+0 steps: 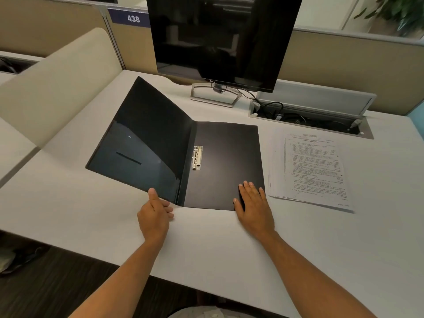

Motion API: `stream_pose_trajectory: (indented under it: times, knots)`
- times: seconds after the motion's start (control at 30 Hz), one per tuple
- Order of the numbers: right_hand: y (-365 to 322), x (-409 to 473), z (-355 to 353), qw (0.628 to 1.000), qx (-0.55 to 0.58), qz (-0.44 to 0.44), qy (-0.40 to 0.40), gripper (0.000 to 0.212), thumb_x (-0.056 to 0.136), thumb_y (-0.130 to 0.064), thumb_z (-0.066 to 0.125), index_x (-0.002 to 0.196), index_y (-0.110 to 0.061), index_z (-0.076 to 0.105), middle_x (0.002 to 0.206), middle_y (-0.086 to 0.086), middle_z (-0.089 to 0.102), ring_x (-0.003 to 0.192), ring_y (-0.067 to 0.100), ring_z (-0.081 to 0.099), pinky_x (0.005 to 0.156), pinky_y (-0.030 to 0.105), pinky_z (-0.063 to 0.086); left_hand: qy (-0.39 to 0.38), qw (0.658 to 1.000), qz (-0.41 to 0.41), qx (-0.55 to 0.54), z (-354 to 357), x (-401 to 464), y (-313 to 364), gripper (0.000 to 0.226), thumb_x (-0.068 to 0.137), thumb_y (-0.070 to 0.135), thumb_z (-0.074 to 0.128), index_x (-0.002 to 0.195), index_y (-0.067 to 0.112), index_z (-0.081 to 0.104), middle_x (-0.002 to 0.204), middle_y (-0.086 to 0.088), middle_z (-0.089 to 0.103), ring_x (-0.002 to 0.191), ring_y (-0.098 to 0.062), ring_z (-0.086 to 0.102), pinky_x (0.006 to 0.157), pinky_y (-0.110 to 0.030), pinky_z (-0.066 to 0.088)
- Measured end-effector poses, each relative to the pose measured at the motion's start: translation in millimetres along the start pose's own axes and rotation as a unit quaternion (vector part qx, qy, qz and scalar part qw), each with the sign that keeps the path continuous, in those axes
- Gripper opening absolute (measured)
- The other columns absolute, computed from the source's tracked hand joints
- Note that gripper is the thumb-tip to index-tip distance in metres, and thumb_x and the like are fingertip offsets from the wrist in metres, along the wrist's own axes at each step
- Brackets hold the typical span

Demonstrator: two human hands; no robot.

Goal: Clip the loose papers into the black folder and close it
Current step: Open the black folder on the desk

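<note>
Pinching front cover edge of black folder (179, 154) with left hand (154, 214), thumb on top, cover half-raised. Right hand (253, 203) flat, fingers spread, pressing back cover onto desk (206, 244). Metal clip (197, 157) near spine, empty. Loose papers (312, 168) just right, print unreadable. Behind: DELL monitor (220, 40), partition tag "438" (133, 18).

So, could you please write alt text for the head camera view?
A black folder lies open on a white desk, left hand gripping its cover, right hand flat on its back panel. Loose papers sit to its right.
</note>
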State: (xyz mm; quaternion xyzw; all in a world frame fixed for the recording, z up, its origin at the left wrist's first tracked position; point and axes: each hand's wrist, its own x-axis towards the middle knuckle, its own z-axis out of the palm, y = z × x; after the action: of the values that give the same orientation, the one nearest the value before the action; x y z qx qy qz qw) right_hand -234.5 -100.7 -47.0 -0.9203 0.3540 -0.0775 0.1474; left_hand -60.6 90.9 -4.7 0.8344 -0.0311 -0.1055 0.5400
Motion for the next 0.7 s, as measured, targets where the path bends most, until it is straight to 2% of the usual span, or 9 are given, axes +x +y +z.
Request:
stream_pose_trajectory:
  times: [0.2, 0.3, 0.37, 0.47, 0.53, 0.6, 0.63, 0.7]
  knots:
    - [-1.2, -0.3, -0.9, 1.000, 0.002, 0.004, -0.001, 0.064, 0.096, -0.053, 0.023, 0.150, -0.020, 0.025, 0.158, -0.001, 0.024, 0.148, 0.016, 0.013, 0.119, 0.032, -0.001, -0.049, 0.997, 0.049, -0.023, 4.3, -14.1, 3.3, 0.059, 0.098, 0.046, 0.034, 0.070, 0.005, 0.067, 0.066, -0.010, 0.067, 0.059, -0.021, 0.064, 0.058, -0.025, 0.048]
    - [-0.9, -0.7, -1.0, 1.000, -0.002, 0.003, -0.003, 0.062, 0.096, -0.051, 0.024, 0.150, -0.020, 0.025, 0.158, -0.001, 0.023, 0.148, 0.016, 0.013, 0.119, 0.032, -0.002, -0.095, 0.990, 0.101, -0.003, 11.1, -15.4, 7.7, 0.051, 0.099, 0.041, 0.043, 0.068, 0.008, 0.066, 0.063, -0.004, 0.068, 0.056, -0.020, 0.064, 0.055, -0.031, 0.051]
    - [-1.2, -0.7, -0.6, 1.000, -0.006, 0.002, -0.004, 0.062, 0.097, -0.051, 0.025, 0.150, -0.019, 0.027, 0.158, 0.000, 0.025, 0.147, 0.017, 0.015, 0.119, 0.033, -0.001, -0.108, 0.982, 0.150, 0.038, 16.6, -11.5, 8.3, 0.051, 0.097, 0.046, 0.044, 0.064, 0.011, 0.062, 0.060, -0.001, 0.066, 0.055, -0.021, 0.064, 0.055, -0.040, 0.052]
    - [-0.4, -1.1, -0.2, 1.000, -0.006, -0.001, -0.001, 0.063, 0.096, -0.052, 0.023, 0.149, -0.018, 0.030, 0.156, 0.001, 0.029, 0.147, 0.018, 0.018, 0.119, 0.034, 0.001, -0.139, 0.960, 0.219, 0.101, 26.5, -1.3, 7.2, 0.057, 0.094, 0.053, 0.040, 0.065, 0.008, 0.058, 0.059, -0.007, 0.063, 0.056, -0.026, 0.061, 0.054, -0.047, 0.050]
    - [-0.4, -1.6, 0.0, 1.000, -0.008, -0.002, -0.001, 0.064, 0.095, -0.052, 0.020, 0.148, -0.017, 0.031, 0.156, 0.001, 0.030, 0.146, 0.019, 0.019, 0.119, 0.035, 0.002, -0.150, 0.945, 0.255, 0.140, 32.9, 3.6, 8.6, 0.056, 0.096, 0.052, 0.040, 0.066, 0.007, 0.057, 0.058, -0.008, 0.061, 0.056, -0.024, 0.058, 0.051, -0.042, 0.048]
    - [-0.8, -2.0, -0.2, 1.000, -0.010, -0.004, 0.004, 0.065, 0.095, -0.052, 0.019, 0.147, -0.016, 0.034, 0.155, 0.002, 0.032, 0.146, 0.020, 0.022, 0.119, 0.037, 0.004, -0.154, 0.932, 0.284, 0.162, 38.2, 6.0, 14.1, 0.044, 0.097, 0.042, 0.046, 0.069, 0.011, 0.058, 0.060, -0.001, 0.059, 0.054, -0.016, 0.053, 0.050, -0.029, 0.041]
    - [-0.7, -2.0, -0.3, 1.000, -0.011, -0.003, 0.008, 0.065, 0.095, -0.052, 0.020, 0.146, -0.016, 0.036, 0.154, 0.003, 0.034, 0.145, 0.021, 0.024, 0.119, 0.038, 0.006, -0.155, 0.927, 0.296, 0.172, 40.9, 8.0, 16.0, 0.035, 0.097, 0.036, 0.050, 0.075, 0.011, 0.061, 0.066, 0.000, 0.060, 0.058, -0.014, 0.052, 0.054, -0.024, 0.040]
    - [-0.9, -2.3, -0.2, 1.000, -0.014, -0.003, 0.017, 0.063, 0.095, -0.050, 0.023, 0.143, -0.015, 0.041, 0.151, 0.004, 0.039, 0.143, 0.023, 0.030, 0.119, 0.041, 0.011, -0.154, 0.916, 0.318, 0.191, 46.1, 14.4, 18.5, 0.023, 0.096, 0.028, 0.054, 0.090, 0.010, 0.067, 0.082, -0.003, 0.066, 0.075, -0.016, 0.056, 0.066, -0.024, 0.044]
